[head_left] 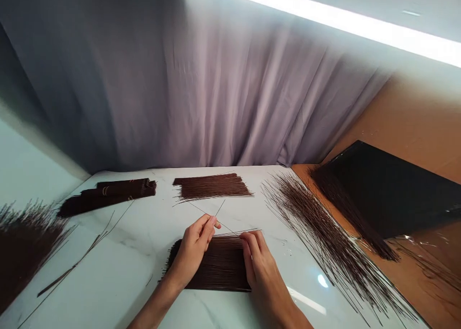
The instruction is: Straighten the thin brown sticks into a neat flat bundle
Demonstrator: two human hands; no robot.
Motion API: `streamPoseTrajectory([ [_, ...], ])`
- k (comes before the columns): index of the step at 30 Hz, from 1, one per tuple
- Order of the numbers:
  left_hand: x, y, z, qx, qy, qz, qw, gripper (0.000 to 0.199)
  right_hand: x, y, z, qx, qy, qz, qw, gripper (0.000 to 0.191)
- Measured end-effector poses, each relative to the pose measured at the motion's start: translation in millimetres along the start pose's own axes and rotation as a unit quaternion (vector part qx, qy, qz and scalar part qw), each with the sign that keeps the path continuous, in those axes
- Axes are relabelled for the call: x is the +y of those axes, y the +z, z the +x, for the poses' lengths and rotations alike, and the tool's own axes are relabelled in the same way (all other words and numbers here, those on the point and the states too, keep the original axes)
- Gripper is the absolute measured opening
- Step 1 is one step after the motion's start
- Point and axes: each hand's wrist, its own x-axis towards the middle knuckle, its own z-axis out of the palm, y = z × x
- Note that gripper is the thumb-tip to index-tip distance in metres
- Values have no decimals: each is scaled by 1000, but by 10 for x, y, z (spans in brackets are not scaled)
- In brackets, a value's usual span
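Note:
My left hand [198,240] is closed in a pinch on thin dark brown sticks, whose ends cross above the fingers. My right hand [256,257] has its fingertips pressed together on the lower end of a thin stick [230,230] that slants between the hands. Beneath both hands lies a flat layer of dark brown sticks [219,266] on the white marbled table [137,271]. Its right edge is partly hidden by my right hand, its upper left part by my left hand.
Another flat stack [214,186] lies farther back. Tied dark bundles [111,193] sit at back left, with loose sticks [86,252] nearer. A large pile [25,252] fills the left edge. Loose sticks [324,233] spread at right, beside a black sheet [389,189] on a brown surface.

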Motion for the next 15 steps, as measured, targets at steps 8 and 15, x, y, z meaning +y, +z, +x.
streamPoseTrajectory([
  [8,-2,35,12,-1,-20,-2,1000,51,16,44,-2,7,-5,5,1000,22],
  [15,-35,59,-1,-3,-15,-32,999,45,72,138,-32,35,7,18,999,26],
])
